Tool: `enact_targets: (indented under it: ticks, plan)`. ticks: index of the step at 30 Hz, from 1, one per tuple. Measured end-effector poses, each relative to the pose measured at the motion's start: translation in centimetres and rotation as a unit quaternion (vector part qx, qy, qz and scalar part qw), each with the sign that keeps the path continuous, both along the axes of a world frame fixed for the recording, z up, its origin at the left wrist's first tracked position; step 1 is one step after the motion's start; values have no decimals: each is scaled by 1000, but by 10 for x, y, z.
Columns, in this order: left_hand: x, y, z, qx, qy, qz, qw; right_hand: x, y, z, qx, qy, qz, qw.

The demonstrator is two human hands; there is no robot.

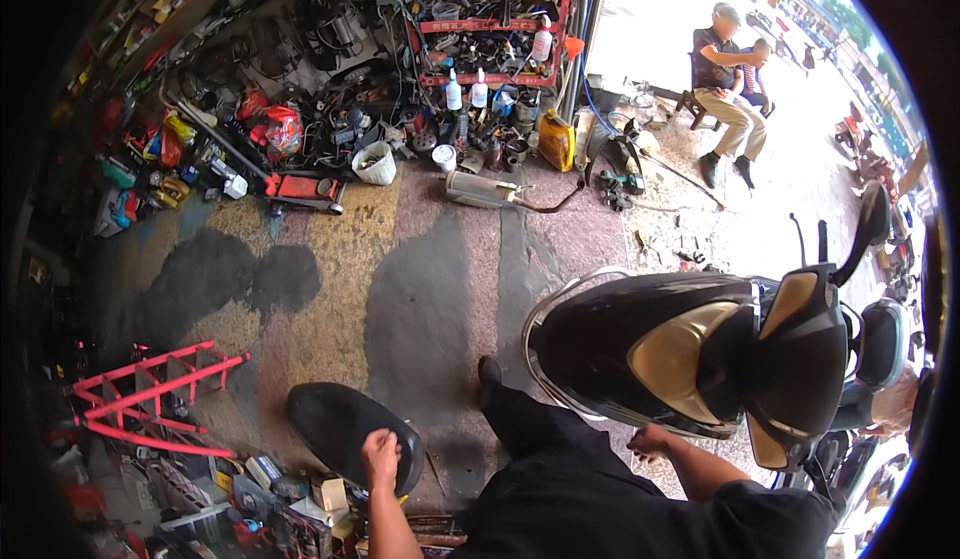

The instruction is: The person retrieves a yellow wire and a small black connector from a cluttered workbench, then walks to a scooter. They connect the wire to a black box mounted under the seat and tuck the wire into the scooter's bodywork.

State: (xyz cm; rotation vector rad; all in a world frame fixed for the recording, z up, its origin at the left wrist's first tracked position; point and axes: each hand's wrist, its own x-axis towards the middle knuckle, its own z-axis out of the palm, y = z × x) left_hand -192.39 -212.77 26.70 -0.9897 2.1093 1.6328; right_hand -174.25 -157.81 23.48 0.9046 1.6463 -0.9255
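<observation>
My left hand is curled closed over the near end of a black scooter seat. Whether it touches the seat, and what its fingers hold, if anything, I cannot make out. My right hand has its fingers bent in, low beside the black and gold scooter. Its palm is hidden, so any small thing inside does not show. The scooter stands at my right, its front body and one mirror in sight.
A red metal frame stands at left, above boxes and tools. Along the far side are a red floor jack, a white bucket, a muffler and a crowded red rack. Two people sit outside; another person is beyond the scooter.
</observation>
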Motion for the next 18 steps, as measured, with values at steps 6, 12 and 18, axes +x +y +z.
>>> enact_targets:
  ticks: [6, 12, 18]
  plan:
    - [32, -97, -15, 10, -172, 187, 967, -194, -46, -50, 9, 40, 86, 995]
    - [-13, -121, -20, 56, -248, 261, 931, -349, -51, -8, -38, 139, -26, 989]
    - [-201, -87, -18, 44, -212, 83, 973, -433, -40, 23, 47, 176, -80, 980]
